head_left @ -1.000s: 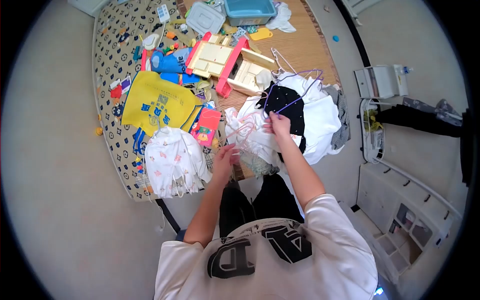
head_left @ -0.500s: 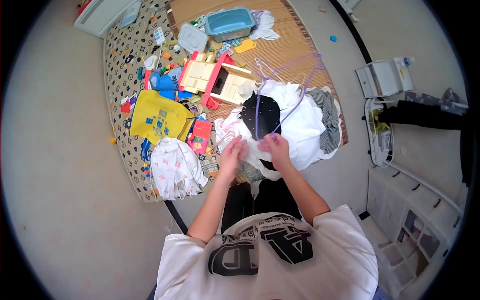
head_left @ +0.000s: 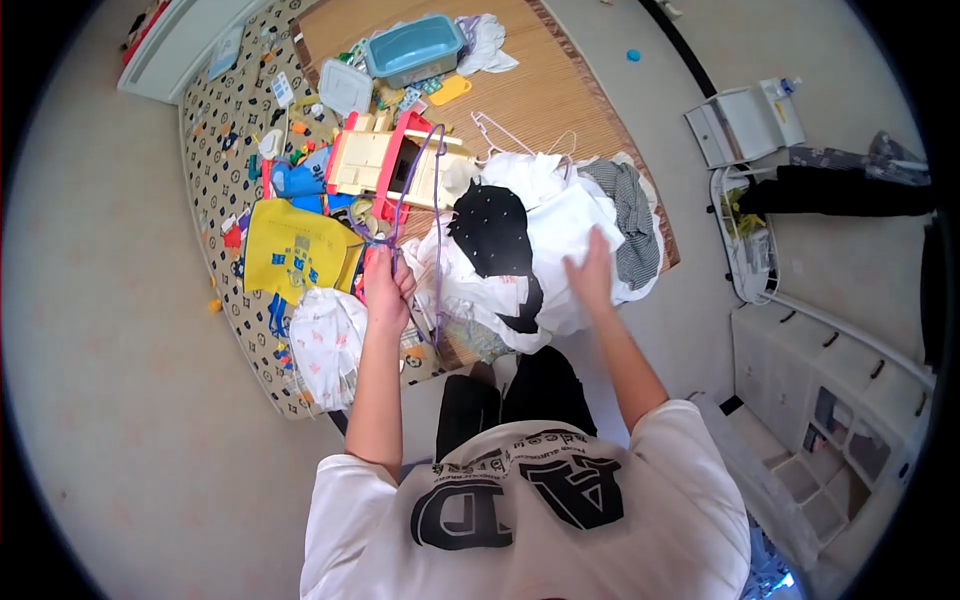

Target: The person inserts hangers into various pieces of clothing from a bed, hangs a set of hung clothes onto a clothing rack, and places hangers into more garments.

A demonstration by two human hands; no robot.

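My left hand (head_left: 387, 284) is closed round the hook end of a purple hanger (head_left: 439, 235), which stands up over the left edge of the clothes pile. My right hand (head_left: 592, 270), slightly blurred, lies over white clothing (head_left: 560, 235) with its fingers apart. Between the hands is a black dotted garment (head_left: 492, 228) on top of the pile. A grey checked garment (head_left: 632, 222) lies right of my right hand. White hangers (head_left: 508, 138) stick out at the pile's far side. Near my left forearm rests a white printed garment (head_left: 328, 345).
Beyond the clothes are a cream and red toy (head_left: 362, 160), a yellow bag (head_left: 290, 250), a blue tub (head_left: 415, 55) and a pale lid (head_left: 346, 87). Small toys lie scattered on the patterned mat (head_left: 225, 180). A white cabinet (head_left: 775, 360) stands at the right.
The purple hanger has passed from my right hand to my left and moved left. My right hand has moved right onto the white clothing. The head view has shifted.
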